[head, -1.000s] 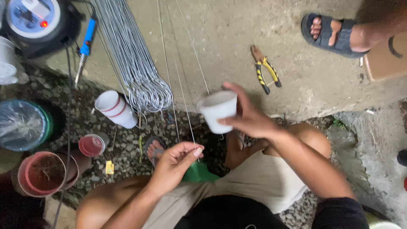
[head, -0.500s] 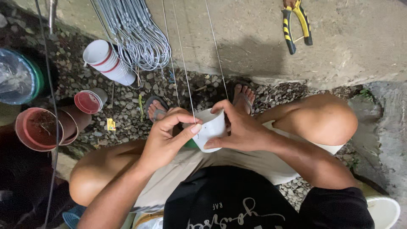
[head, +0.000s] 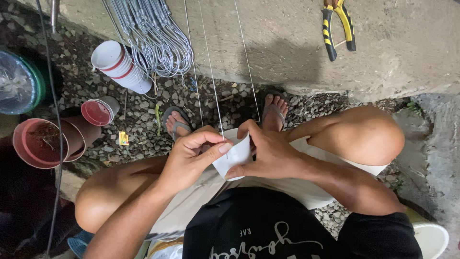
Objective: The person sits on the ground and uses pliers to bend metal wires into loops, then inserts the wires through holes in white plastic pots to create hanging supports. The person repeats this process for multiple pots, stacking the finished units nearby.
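- A seated person holds a small white plastic cup (head: 235,156) over the lap, both hands closed on it: the right hand (head: 270,156) wraps its side and base, the left hand (head: 191,156) pinches at its rim.
- A thin straight steel wire (head: 211,72) runs from the left hand's pinched thumb and forefinger up and away across the gravel; two more like it lie just right of it. Whether the wire has pierced the cup cannot be told, since the fingers hide the spot.
- Judged from this, the work on this cup looks to be at its start: the wire meets the rim, nothing seems bent or fastened, and no finished piece shows.
- Beyond the left hand, well apart, a stack of white plastic cups with red bands (head: 117,64) lies tipped on the gravel, apparently waiting their turn.
- Just past that stack, a bundle of bent grey wire hooks (head: 153,38) rests on the concrete slab (head: 407,52).
- Far beyond the right hand, yellow-and-black pliers (head: 338,26) lie untouched on the slab.
- Left of the left hand sit a small red-lidded cup (head: 97,111) and a terracotta-coloured pot (head: 38,142).
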